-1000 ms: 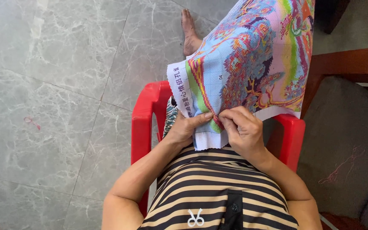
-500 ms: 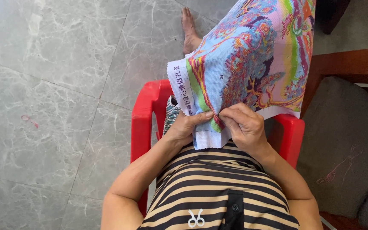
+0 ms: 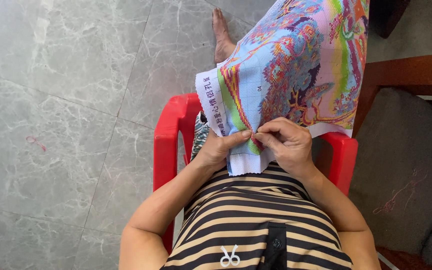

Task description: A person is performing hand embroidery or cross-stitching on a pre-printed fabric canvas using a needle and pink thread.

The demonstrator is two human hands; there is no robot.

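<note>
**Two hands pinch the near edge of an embroidered cloth**

At far left lies a grey marbled tile floor, with a small loop of pink thread on it. Further right stands a red plastic chair, on which the person sits in a black-and-tan striped top; a small pair of white scissors hangs at the chest. A bare foot rests on the floor beyond the chair.

The left hand grips the near edge of a large multicoloured cross-stitch cloth with a white border, thumb on top and fingers curled beneath, so it is closed on the fabric. Just beside it, touching at the fingertips, the right hand has thumb and forefinger pressed together on the same edge, the other fingers bent; whether a needle sits between them cannot be told. The cloth spreads away from the hands over the lap, its stitched face up.

At right stands a dark grey cushioned seat with a brown wooden frame.
</note>
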